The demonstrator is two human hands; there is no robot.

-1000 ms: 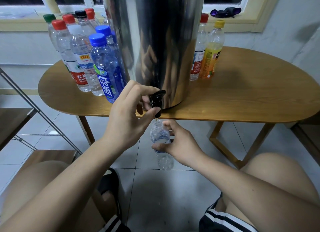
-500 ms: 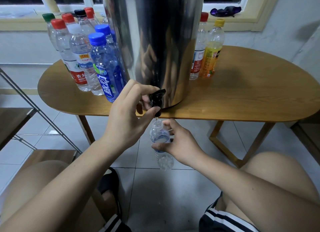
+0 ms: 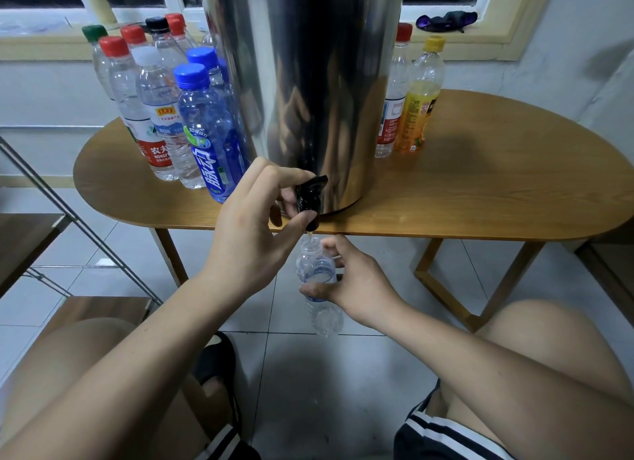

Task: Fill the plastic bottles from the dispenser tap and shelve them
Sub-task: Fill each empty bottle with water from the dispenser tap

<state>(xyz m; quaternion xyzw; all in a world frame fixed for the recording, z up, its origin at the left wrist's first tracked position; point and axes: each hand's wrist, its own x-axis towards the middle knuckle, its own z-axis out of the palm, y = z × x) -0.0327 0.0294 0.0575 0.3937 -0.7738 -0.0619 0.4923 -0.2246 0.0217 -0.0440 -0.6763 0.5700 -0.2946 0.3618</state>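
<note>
Your left hand [image 3: 254, 233] is on the black tap [image 3: 308, 195] at the foot of the steel dispenser [image 3: 308, 82]. Its grip is clamped on the tap, with the fingers curled over the lever and the thumb pressed in from below beside the spout. Your right hand [image 3: 356, 281] holds the clear bottle [image 3: 314, 264]. That grip is closed round the bottle's middle, thumb on the near side and fingers wrapped behind.

The bottle hangs in the air just below the worktop [image 3: 480, 185] edge and above the tiled floor. It is uncapped and close to upright, with its open neck right under the spout. A thin stream runs from the spout into the neck. Water shows inside up to about the level of your thumb.

The dispenser stands on the worktop near its front edge. To its left is a tight cluster of capped bottles. The blue bottle [image 3: 209, 134] is the nearest to you, and red, green and black caps stand behind it. To the dispenser's right two more stand side by side, a red-capped bottle [image 3: 394, 96] and a yellow-capped bottle [image 3: 420, 106] with an orange label.

A metal-framed shelf [image 3: 20, 240] with wooden boards stands at your far left. Your knees frame the bottom of the view.
</note>
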